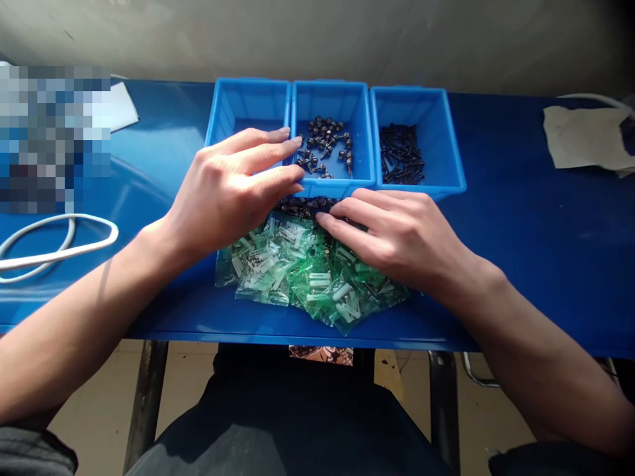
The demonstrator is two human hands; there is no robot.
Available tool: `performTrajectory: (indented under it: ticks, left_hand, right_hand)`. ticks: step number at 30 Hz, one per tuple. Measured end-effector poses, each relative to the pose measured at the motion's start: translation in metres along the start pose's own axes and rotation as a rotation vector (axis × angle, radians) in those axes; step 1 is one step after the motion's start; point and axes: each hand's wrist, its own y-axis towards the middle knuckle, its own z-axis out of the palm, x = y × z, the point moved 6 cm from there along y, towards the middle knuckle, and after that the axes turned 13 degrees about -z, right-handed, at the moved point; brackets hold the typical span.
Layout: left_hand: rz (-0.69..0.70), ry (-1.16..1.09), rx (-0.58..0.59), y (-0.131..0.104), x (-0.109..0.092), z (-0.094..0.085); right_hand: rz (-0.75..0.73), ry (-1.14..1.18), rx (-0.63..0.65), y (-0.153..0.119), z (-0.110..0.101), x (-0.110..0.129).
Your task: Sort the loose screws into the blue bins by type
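My left hand (pixel 233 182) reaches over the front of the blue bins, its fingers stretched out and apart. Its fingertips are at the front left corner of the middle bin (pixel 335 187), which has short hex-head screws (pixel 325 142) inside. Opposite it, my right hand (pixel 391 228) lies low before the bins, fingers extended and a little apart, fingertips at more dark screws (pixel 307 206) heaped there. Below both hands spreads a pile of clear green packets (pixel 317 281) containing white plastic plugs. I see nothing gripped in either hand.
The left bin (pixel 248 99) shows no contents in its visible part. Long black screws (pixel 401 155) lie in the right bin (pixel 449 152). A white cable (pixel 59 254) loops at left on the blue table (pixel 520 264). Brownish paper (pixel 585 142) lies far right.
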Motion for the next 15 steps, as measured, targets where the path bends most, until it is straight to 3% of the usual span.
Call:
performTrajectory:
  ticks: [4, 11, 15]
  left_hand:
    - [-0.014, -0.03, 0.073, 0.0, 0.004, 0.002]
    - [0.022, 0.02, 0.022, -0.001, 0.0, 0.0]
    - [0.054, 0.058, -0.007, -0.002, -0.002, -0.002]
  right_hand:
    - [0.06, 0.021, -0.079, -0.003, -0.003, -0.004]
    - [0.353, 0.466, -0.34, -0.006, -0.018, -0.016]
    - [0.607, 0.464, -0.51, -0.024, -0.029, -0.038]
